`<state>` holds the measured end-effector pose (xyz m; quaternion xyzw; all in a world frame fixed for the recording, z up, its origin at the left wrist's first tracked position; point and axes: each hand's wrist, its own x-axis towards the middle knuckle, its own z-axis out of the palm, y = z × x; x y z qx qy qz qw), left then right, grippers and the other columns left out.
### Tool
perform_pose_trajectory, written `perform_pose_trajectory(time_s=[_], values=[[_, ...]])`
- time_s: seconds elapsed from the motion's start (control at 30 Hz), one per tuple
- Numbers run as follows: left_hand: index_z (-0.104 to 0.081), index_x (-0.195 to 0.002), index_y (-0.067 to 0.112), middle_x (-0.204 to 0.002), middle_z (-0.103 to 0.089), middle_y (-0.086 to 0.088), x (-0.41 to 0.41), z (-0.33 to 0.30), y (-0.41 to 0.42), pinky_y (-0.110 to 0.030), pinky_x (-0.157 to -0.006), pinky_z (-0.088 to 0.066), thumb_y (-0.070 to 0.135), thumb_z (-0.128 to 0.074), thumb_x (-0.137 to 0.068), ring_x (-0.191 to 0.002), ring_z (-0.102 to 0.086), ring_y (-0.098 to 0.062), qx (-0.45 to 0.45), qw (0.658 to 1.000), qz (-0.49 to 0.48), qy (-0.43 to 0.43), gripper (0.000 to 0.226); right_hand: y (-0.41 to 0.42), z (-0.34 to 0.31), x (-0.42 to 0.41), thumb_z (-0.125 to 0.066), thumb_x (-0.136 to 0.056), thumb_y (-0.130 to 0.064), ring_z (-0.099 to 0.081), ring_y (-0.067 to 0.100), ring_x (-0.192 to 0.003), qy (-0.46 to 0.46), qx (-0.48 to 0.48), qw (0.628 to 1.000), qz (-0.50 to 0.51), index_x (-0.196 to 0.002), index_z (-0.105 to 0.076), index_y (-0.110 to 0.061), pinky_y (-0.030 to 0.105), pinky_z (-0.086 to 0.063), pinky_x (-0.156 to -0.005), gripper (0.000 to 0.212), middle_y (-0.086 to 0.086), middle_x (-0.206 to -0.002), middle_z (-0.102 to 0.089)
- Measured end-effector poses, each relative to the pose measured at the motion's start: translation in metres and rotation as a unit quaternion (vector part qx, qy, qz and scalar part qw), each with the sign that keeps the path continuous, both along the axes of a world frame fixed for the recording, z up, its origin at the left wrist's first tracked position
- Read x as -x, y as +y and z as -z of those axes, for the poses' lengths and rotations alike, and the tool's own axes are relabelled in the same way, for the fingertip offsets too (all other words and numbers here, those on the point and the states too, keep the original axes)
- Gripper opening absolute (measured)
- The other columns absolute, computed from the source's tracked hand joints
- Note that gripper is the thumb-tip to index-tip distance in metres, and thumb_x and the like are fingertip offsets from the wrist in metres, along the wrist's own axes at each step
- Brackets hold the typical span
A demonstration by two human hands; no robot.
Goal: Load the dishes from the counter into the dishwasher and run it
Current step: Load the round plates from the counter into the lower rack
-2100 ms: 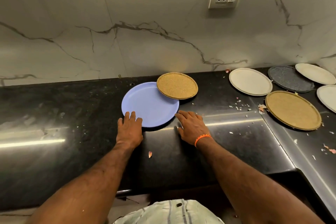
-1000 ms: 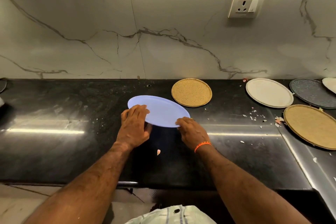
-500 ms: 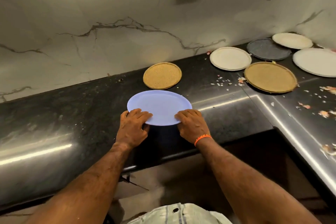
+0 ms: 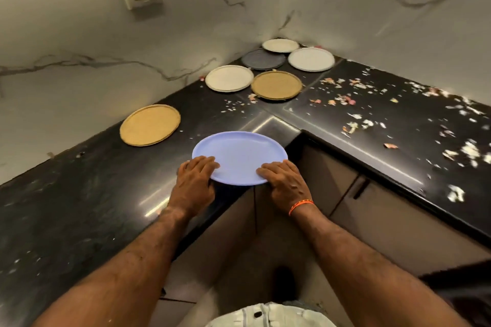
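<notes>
Two bare arms are seen, with no sleeves on them. A thin orange band (image 4: 300, 206) is worn around the wrist of the right hand (image 4: 285, 180). Nothing is worn on the left hand (image 4: 195, 184) or its wrist. At the bottom edge, a pale shirt (image 4: 268, 316) with grey stripes and one small dark button is seen.
</notes>
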<state>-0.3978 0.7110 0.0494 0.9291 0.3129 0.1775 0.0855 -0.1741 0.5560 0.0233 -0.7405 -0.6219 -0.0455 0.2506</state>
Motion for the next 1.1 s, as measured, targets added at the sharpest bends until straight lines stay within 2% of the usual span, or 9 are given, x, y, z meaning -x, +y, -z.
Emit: perform_pose_trajectory(time_s=[0.1,0.23,0.33,0.5,0.6,0.7,0.8,1.0,1.1], values=[[-0.067,-0.125,0.016,-0.142,-0.059,-0.007,-0.023,0.005,-0.021,-0.05,-0.113,-0.034,0.017,-0.072,-0.08,-0.135,-0.051,-0.029,-0.001,0.997,0.08,-0.002,0.045,-0.05,0.005,-0.001,-0.071,-0.072,0.012,-0.067,0.036,-0.11,0.01,0.003,0.998,0.067,-0.118,-0.074,-0.011,0.055,-0.043,-0.105,0.051,0.012,-0.119,-0.071],[-0.069,-0.122,0.01,-0.139,-0.061,-0.011,-0.061,0.002,-0.059,-0.048,-0.108,-0.038,0.02,-0.06,-0.071,-0.13,-0.056,-0.033,0.026,0.985,0.173,0.002,0.053,-0.116,0.011,-0.008,-0.072,-0.071,0.012,-0.066,0.034,-0.114,0.034,0.026,0.989,0.144,-0.12,-0.073,-0.012,0.053,-0.042,-0.108,0.054,0.011,-0.123,-0.07],[-0.07,-0.121,0.008,-0.136,-0.063,-0.013,-0.088,-0.002,-0.085,-0.05,-0.107,-0.043,0.038,-0.053,-0.08,-0.127,-0.058,-0.034,0.022,0.971,0.239,0.005,0.053,-0.154,0.015,-0.012,-0.075,-0.072,0.004,-0.063,0.031,-0.119,0.07,0.043,0.977,0.195,-0.124,-0.072,-0.013,0.049,-0.037,-0.112,0.055,0.009,-0.127,-0.069],[-0.072,-0.115,0.011,-0.128,-0.067,-0.011,-0.142,-0.009,-0.123,-0.05,-0.106,-0.046,0.059,-0.061,-0.084,-0.123,-0.06,-0.031,0.009,0.947,0.32,0.037,0.058,-0.213,0.019,-0.025,-0.071,-0.075,0.002,-0.063,0.032,-0.119,0.117,0.03,0.96,0.251,-0.124,-0.071,-0.011,0.044,-0.038,-0.111,0.05,0.01,-0.127,-0.069],[-0.075,-0.104,0.013,-0.114,-0.073,-0.008,-0.175,-0.008,-0.154,-0.047,-0.099,-0.049,0.05,-0.064,-0.083,-0.111,-0.066,-0.03,0.022,0.929,0.368,0.037,0.044,-0.253,0.024,-0.036,-0.071,-0.079,-0.001,-0.065,0.032,-0.116,0.146,0.017,0.95,0.274,-0.119,-0.074,-0.01,0.044,-0.045,-0.107,0.041,0.011,-0.124,-0.07],[-0.075,-0.093,0.018,-0.095,-0.075,0.001,-0.214,0.0,-0.201,-0.042,-0.09,-0.05,0.032,-0.066,-0.086,-0.092,-0.069,-0.026,0.014,0.892,0.449,0.054,0.018,-0.301,0.034,-0.044,-0.069,-0.084,-0.003,-0.065,0.028,-0.118,0.178,0.009,0.93,0.322,-0.118,-0.075,-0.011,0.04,-0.046,-0.107,0.036,0.008,-0.124,-0.071],[-0.076,-0.089,0.017,-0.089,-0.074,0.001,-0.246,0.008,-0.251,-0.04,-0.083,-0.054,0.019,-0.071,-0.088,-0.082,-0.068,-0.022,0.015,0.855,0.515,0.065,0.006,-0.349,0.046,-0.044,-0.066,-0.089,-0.011,-0.065,0.024,-0.117,0.198,0.024,0.903,0.38,-0.12,-0.074,-0.015,0.036,-0.046,-0.107,0.032,0.003,-0.123,-0.072],[-0.077,-0.099,0.009,-0.098,-0.074,-0.009,-0.289,0.027,-0.352,-0.04,-0.081,-0.054,0.01,-0.07,-0.091,-0.092,-0.067,-0.031,0.025,0.787,0.608,0.099,0.011,-0.441,0.063,-0.025,-0.058,-0.091,-0.019,-0.061,0.026,-0.118,0.249,0.069,0.832,0.49,-0.125,-0.069,-0.024,0.036,-0.045,-0.102,0.037,0.002,-0.125,-0.07],[-0.076,-0.097,0.009,-0.1,-0.073,-0.011,-0.305,0.036,-0.407,-0.039,-0.083,-0.05,0.008,-0.07,-0.09,-0.093,-0.066,-0.033,0.019,0.738,0.664,0.116,0.01,-0.486,0.072,-0.007,-0.055,-0.091,-0.021,-0.06,0.028,-0.119,0.282,0.079,0.786,0.545,-0.127,-0.066,-0.027,0.037,-0.045,-0.1,0.039,0.003,-0.127,-0.068]])
